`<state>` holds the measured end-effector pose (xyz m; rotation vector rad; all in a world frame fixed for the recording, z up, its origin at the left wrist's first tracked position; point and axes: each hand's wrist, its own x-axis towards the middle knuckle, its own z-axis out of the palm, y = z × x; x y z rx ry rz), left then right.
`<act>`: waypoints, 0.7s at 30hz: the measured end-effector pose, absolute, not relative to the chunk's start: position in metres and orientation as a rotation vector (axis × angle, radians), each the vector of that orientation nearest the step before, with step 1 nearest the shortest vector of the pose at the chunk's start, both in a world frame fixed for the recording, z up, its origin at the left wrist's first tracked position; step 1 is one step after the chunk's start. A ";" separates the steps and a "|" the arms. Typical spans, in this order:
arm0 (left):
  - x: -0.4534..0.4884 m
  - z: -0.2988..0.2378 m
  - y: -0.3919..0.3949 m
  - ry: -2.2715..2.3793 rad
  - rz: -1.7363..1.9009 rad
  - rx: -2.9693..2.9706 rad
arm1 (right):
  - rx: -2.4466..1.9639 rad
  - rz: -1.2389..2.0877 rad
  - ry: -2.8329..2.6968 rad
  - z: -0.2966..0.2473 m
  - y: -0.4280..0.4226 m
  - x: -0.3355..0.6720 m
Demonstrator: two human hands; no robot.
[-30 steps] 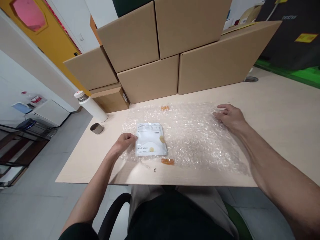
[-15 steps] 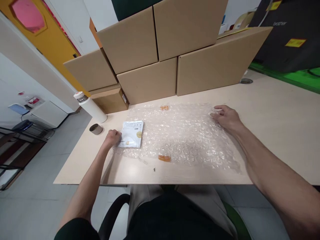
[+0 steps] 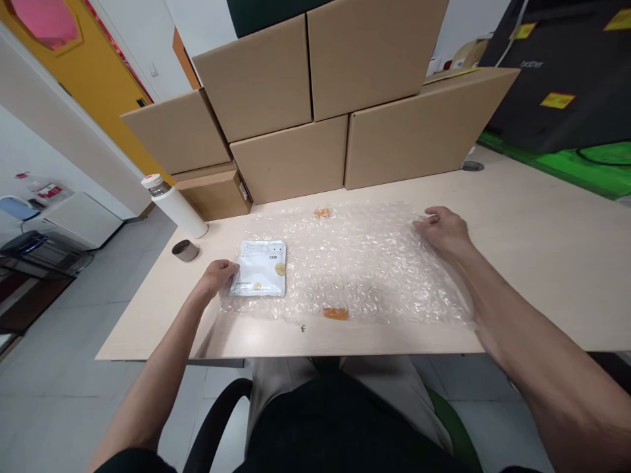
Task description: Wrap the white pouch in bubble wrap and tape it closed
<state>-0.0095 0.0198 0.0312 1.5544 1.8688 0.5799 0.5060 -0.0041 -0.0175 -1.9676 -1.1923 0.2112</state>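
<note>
Shifted leftward over the past second, a flat, glossy white pouch with yellow discs (image 3: 260,268) lies at the left end of a crinkled sheet of clear bubble wrap (image 3: 365,263), its contents hidden. The left hand (image 3: 215,276), fingers pinched nearly closed, grips the pouch's left edge; the right hand (image 3: 445,230), partly curled, rests its fingertips at the wrap's far right corner, its hold unclear. A white cylindrical bottle (image 3: 178,211), short brown cup (image 3: 185,250) and plain brown cardboard boxes (image 3: 288,161) line the pale wood-toned desk (image 3: 532,263).
</note>
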 end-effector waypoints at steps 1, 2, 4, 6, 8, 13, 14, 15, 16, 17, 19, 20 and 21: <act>-0.010 0.034 0.013 1.844 0.603 1.554 | -1.992 0.172 -1.225 -0.005 -0.008 0.499; -0.010 0.037 0.007 1.825 0.622 1.555 | -1.968 0.139 -1.281 0.008 -0.012 0.488; -0.008 0.047 -0.004 1.796 0.654 1.568 | -1.728 0.189 -1.452 0.036 -0.024 0.452; -0.003 0.059 -0.014 1.777 0.660 1.606 | -1.422 0.513 -1.654 0.056 -0.037 0.400; 0.007 0.074 -0.023 1.766 0.649 1.657 | -1.163 0.920 -1.789 0.064 -0.049 0.343; 0.047 0.104 -0.042 1.666 0.644 1.800 | -0.935 1.530 -1.595 0.048 -0.070 0.246; 0.057 0.107 -0.045 1.629 0.645 1.834 | -0.911 1.568 -1.489 0.044 -0.073 0.240; 0.067 0.107 -0.046 1.583 0.644 1.865 | -0.874 1.604 -1.378 0.040 -0.075 0.239; 0.077 0.106 -0.047 1.527 0.642 1.896 | -0.832 1.639 -1.267 0.036 -0.078 0.241; 0.087 0.102 -0.048 1.461 0.639 1.930 | -0.792 1.679 -1.164 0.033 -0.080 0.245; 0.106 0.091 -0.048 1.316 0.616 2.028 | -0.744 1.739 -1.000 0.026 -0.085 0.260; 0.115 0.083 -0.048 1.252 0.596 2.095 | -0.746 1.748 -0.952 0.023 -0.087 0.269; 0.123 0.076 -0.047 1.193 0.565 2.166 | -0.773 1.745 -0.926 0.020 -0.089 0.279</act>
